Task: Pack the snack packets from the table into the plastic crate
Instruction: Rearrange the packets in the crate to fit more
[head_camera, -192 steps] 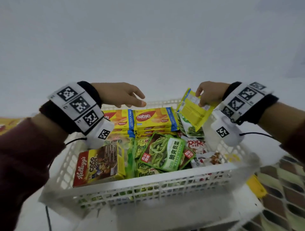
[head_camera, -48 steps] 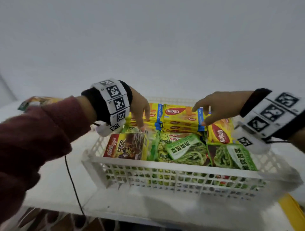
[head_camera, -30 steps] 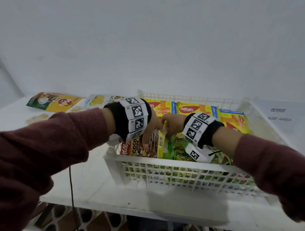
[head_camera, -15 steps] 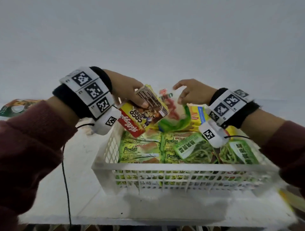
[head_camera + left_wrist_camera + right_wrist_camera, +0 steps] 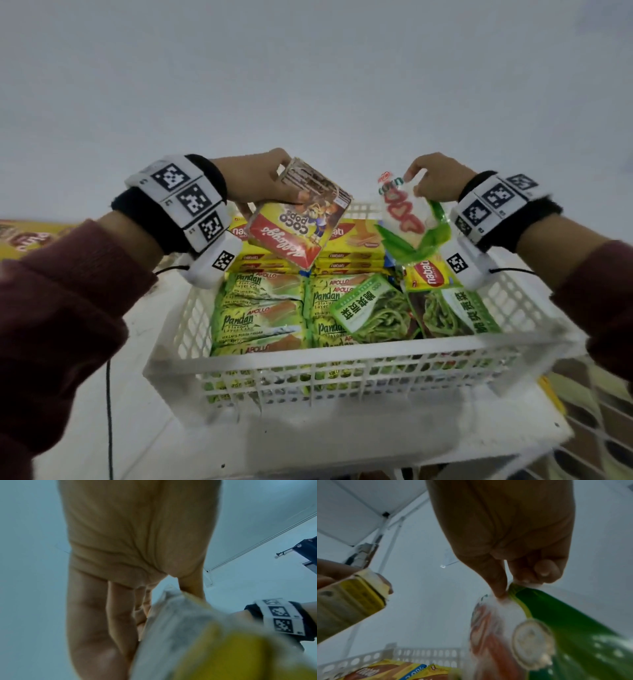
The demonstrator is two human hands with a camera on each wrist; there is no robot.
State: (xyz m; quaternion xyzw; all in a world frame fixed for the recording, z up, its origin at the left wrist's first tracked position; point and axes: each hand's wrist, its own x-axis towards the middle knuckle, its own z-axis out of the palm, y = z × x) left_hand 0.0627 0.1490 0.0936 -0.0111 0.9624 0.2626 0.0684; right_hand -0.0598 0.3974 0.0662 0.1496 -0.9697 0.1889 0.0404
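Note:
My left hand [image 5: 260,183] grips a Coco Pops box [image 5: 301,222] by its top end and holds it tilted above the back left of the white plastic crate [image 5: 342,373]. The box [image 5: 197,642] fills the lower right of the left wrist view, blurred. My right hand [image 5: 433,178] pinches the top edge of a green and white corn pops bag [image 5: 407,219], which hangs over the crate's back right. In the right wrist view thumb and finger pinch the bag [image 5: 556,622]. Inside lie green Pandan packets [image 5: 260,308], yellow Nabati packs [image 5: 356,240] and green bean bags [image 5: 373,308].
The crate stands on a white table [image 5: 102,428], near its front edge. A yellow packet [image 5: 30,236] lies on the table at the far left. A black cable [image 5: 109,411] hangs down from my left wrist. Patterned floor [image 5: 603,394] shows at the right.
Both hands lifted packets out of the crate: the left raised the Coco Pops box, the right pulled up the corn pops bag. Over the last half second both rose slightly higher.

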